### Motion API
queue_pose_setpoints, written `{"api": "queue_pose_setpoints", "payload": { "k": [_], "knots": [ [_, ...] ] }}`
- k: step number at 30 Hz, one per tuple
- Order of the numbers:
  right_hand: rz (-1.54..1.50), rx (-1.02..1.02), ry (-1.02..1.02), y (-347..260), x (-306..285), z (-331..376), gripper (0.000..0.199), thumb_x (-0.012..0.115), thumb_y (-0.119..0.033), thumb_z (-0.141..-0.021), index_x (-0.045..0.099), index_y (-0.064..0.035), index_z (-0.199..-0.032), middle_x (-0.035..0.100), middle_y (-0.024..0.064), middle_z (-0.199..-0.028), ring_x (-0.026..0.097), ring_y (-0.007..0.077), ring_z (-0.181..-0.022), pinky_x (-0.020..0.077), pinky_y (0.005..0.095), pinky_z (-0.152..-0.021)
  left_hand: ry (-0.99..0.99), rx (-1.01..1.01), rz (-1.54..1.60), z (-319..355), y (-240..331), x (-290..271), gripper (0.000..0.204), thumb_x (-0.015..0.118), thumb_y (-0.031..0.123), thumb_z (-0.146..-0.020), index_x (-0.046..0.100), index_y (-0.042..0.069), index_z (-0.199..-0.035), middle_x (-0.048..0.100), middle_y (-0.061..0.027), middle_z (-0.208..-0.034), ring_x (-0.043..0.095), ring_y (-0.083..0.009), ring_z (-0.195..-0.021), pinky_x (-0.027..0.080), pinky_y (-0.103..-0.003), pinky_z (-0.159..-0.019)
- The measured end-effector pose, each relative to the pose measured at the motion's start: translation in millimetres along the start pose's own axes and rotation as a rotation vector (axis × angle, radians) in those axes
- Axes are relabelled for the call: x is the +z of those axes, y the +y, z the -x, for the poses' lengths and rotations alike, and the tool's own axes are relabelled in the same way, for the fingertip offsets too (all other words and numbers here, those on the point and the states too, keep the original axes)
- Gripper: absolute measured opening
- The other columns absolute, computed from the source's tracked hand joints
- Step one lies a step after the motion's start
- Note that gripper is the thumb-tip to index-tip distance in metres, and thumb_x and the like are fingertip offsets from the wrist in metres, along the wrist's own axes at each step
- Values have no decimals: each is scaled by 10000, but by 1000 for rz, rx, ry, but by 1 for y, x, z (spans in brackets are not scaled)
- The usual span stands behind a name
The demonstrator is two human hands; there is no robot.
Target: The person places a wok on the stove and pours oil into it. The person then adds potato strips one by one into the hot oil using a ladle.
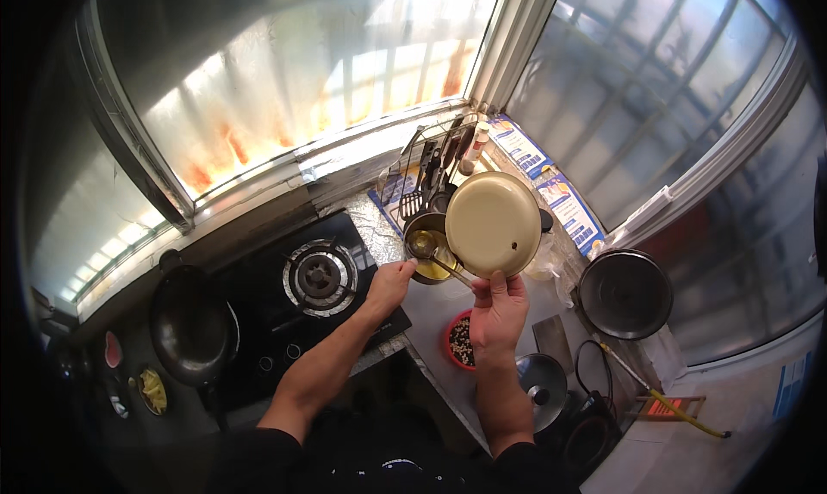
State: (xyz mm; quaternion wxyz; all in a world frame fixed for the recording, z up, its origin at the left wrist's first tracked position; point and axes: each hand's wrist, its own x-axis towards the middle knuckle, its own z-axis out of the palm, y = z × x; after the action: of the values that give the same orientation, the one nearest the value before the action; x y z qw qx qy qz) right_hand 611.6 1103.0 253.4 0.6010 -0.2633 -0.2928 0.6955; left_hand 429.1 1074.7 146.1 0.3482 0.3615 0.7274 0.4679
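My right hand [498, 311] holds up a cream-coloured round lid [493, 223], tilted above the counter, and a metal ladle [424, 246] whose handle runs down to that hand. The ladle's bowl dips into an open metal pot [428, 266] with yellowish liquid. My left hand [390, 285] grips the near left rim of that pot, beside the gas burner [320, 276].
A black wok [191, 325] sits on the left of the black stove [276, 322]. A red bowl of dark and light beans [461, 341] stands by my right wrist. A utensil rack [435, 171], a dark round pan [624, 293] and a glass lid [540, 389] lie around.
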Motion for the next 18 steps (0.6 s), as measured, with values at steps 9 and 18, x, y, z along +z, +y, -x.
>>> {"api": "queue_pose_setpoints", "payload": {
  "k": [9,18],
  "knots": [
    [-169,249,-50,12,15,114,125,618,-118,-987,619,-34,-1079,699,57,-904,630,116,-666,549,224,-625,100,18,10,113,-51,-80,524,539,400,-987,554,-59,-735,490,-80,-596,432,-158,-572,396,-378,-558],
    [-169,404,-129,7,34,178,111,590,-149,-1009,620,-67,-1078,672,5,-886,576,67,-645,478,184,-573,209,-54,25,204,-73,-144,501,545,369,-988,530,-44,-706,446,-26,-594,407,-114,-593,381,-359,-551]
  ]
}}
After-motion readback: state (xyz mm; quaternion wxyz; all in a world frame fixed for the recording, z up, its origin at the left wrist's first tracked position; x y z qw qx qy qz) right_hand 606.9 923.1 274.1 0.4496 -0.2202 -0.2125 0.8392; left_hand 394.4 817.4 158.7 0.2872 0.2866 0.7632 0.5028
